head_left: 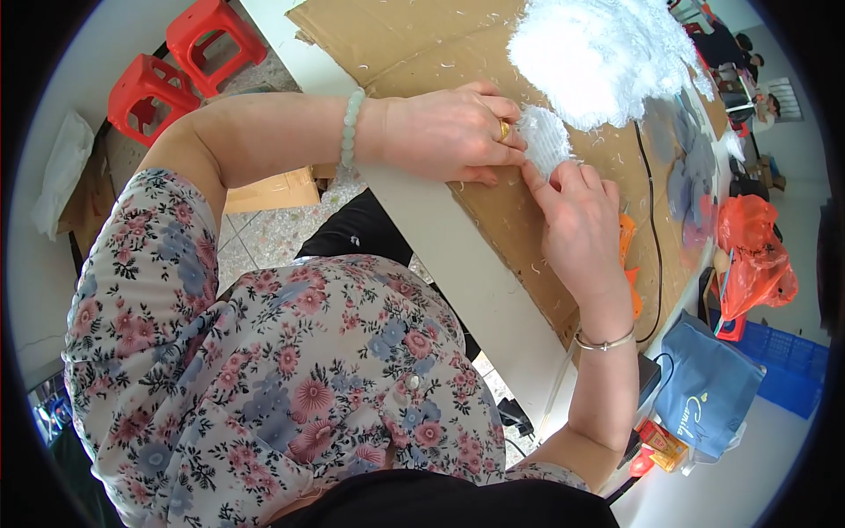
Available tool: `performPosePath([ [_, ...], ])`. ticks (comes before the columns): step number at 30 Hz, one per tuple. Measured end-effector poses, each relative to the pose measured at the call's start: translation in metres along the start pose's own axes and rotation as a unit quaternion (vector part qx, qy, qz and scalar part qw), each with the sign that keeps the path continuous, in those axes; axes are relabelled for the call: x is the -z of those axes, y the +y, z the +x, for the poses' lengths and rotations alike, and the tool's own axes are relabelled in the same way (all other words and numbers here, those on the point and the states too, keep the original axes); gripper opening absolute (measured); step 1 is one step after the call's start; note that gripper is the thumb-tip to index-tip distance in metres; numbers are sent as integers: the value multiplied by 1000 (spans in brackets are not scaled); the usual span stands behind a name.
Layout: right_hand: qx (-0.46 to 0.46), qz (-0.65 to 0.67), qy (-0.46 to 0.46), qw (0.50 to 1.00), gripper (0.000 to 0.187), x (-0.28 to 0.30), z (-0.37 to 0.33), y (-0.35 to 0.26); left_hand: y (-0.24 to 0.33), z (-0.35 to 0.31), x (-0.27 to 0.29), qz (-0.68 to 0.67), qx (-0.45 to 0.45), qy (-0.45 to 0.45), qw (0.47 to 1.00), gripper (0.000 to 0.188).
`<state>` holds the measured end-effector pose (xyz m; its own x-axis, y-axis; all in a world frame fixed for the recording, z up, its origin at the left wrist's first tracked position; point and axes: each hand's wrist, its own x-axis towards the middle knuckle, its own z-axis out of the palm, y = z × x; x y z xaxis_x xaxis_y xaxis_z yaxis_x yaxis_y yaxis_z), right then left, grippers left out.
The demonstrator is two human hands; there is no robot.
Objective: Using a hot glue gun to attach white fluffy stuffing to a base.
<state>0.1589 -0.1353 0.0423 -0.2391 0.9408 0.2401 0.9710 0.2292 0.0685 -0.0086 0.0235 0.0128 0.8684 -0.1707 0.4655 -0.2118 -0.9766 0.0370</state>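
A small white piece of textured fabric point(546, 136) lies on a brown cardboard sheet point(414, 48) that covers the table. Both my hands meet at its near edge. My left hand point(453, 132) comes from the left, its fingers bent and closed on the fabric's left edge. On the near side, my right hand point(581, 220) pinches the edge with thumb and forefinger, close to the left fingertips. The fingers hide part of that edge. Just beyond the piece rises a heap of fluffy white fabric pieces point(603, 57).
A black cable point(651, 211) crosses the cardboard right of my right hand, near an orange object point(627, 236). Flat grey pieces point(682, 185) lie farther right. A red plastic bag point(753, 251), blue bag point(704, 378) and blue crate point(783, 361) are at right; red stools point(216, 40) stand far left.
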Motion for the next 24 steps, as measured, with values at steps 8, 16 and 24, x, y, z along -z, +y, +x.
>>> performPosePath([
  [8,11,-10,16,1000,42,7,6,-13,-12,10,1,-121,101,-24,987,23],
  [16,5,-2,8,1000,39,-2,8,-18,-37,6,4,-416,226,12,881,24],
  [24,-1,12,-1,1000,39,0,8,-22,-18,-4,2,-89,66,22,994,23],
])
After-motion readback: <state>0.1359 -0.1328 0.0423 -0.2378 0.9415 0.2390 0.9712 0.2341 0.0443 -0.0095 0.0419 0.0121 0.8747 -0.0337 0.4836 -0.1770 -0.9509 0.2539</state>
